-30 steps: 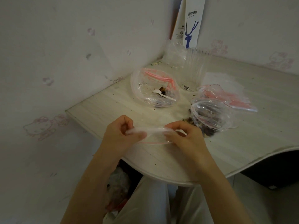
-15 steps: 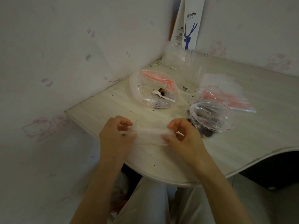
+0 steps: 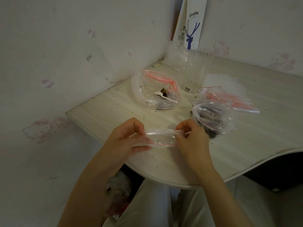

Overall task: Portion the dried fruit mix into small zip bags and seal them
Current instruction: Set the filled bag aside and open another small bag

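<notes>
A small clear zip bag (image 3: pixel 161 138) with a red line at its mouth is stretched between my hands above the table's near edge, its mouth pulled apart. My left hand (image 3: pixel 127 136) pinches its left end and my right hand (image 3: pixel 191 136) pinches its right end. Behind them lies a large open bag (image 3: pixel 147 89) holding a white plastic spoon (image 3: pixel 164 96) and a little dark dried fruit (image 3: pixel 164 91). To the right, another bag (image 3: pixel 214 118) holds dark dried fruit.
A pile of empty zip bags with pink strips (image 3: pixel 229 100) lies at the right on the pale table (image 3: pixel 262 138). A stack of clear plastic cups (image 3: pixel 195 72) and crumpled plastic stand at the back, before a white coffee carton (image 3: pixel 191 25). Walls close in left and behind.
The small bag's mouth, flat and pinched a second ago, now gapes between my hands. Both hands have shifted slightly away from me.
</notes>
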